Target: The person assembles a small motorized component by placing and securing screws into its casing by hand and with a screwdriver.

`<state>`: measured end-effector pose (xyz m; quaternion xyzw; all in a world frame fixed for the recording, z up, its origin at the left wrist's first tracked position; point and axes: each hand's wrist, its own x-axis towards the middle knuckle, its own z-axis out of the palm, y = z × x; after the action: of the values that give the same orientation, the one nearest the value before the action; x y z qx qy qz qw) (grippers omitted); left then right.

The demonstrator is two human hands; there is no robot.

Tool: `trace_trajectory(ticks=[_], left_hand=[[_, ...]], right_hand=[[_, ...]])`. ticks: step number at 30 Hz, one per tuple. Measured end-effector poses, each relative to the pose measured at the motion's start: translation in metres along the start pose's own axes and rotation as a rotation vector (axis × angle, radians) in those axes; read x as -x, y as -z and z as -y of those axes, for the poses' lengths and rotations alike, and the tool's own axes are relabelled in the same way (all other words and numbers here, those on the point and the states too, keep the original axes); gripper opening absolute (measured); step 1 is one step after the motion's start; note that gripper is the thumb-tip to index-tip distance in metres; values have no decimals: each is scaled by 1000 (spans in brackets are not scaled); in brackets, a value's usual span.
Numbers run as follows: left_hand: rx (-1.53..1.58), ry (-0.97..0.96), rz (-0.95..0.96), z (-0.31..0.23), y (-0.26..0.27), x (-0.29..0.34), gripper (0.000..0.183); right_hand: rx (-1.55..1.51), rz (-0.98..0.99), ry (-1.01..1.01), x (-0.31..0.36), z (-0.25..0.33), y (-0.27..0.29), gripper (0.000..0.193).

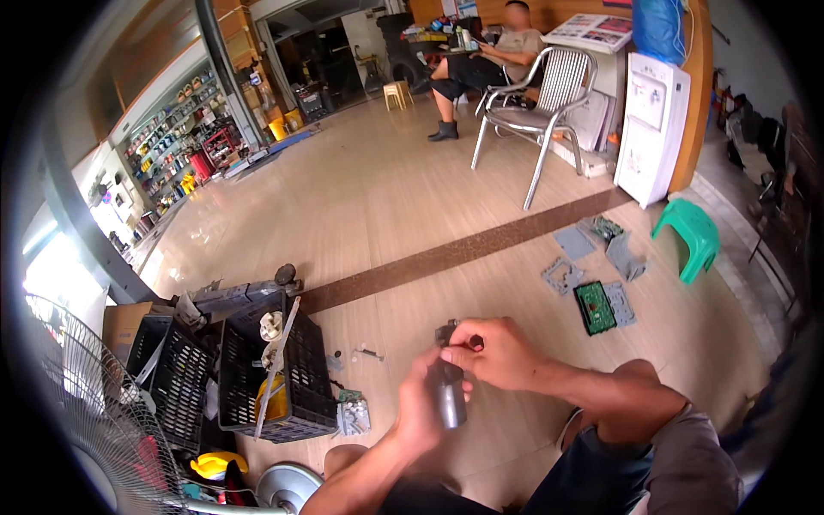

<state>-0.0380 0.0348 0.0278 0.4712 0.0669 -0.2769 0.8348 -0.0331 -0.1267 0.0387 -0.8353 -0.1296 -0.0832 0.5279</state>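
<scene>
Silver cylinder [451, 407] is clamped in the left hand [419, 396]; the right hand [498, 354] curls closed around its dark top.

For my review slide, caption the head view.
Left hand and right hand hold a grey cylindrical part, black crate leftward, green circuit board rightward.

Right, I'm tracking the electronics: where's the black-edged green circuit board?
The circuit board lies on the floor, right of centre in the head view, beyond the right hand and beside a grey plate.

No legible txt or nos.
</scene>
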Motion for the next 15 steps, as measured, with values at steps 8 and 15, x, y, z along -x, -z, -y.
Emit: trace_trajectory(ticks=[8,15], left_hand=[[-40,-31,38,2,2,4,41],[-64,-99,100,-7,0,14,44]], right_hand=[[-111,14,-12,9,4,-1,18],[-284,88,-51,8,14,-5,19]])
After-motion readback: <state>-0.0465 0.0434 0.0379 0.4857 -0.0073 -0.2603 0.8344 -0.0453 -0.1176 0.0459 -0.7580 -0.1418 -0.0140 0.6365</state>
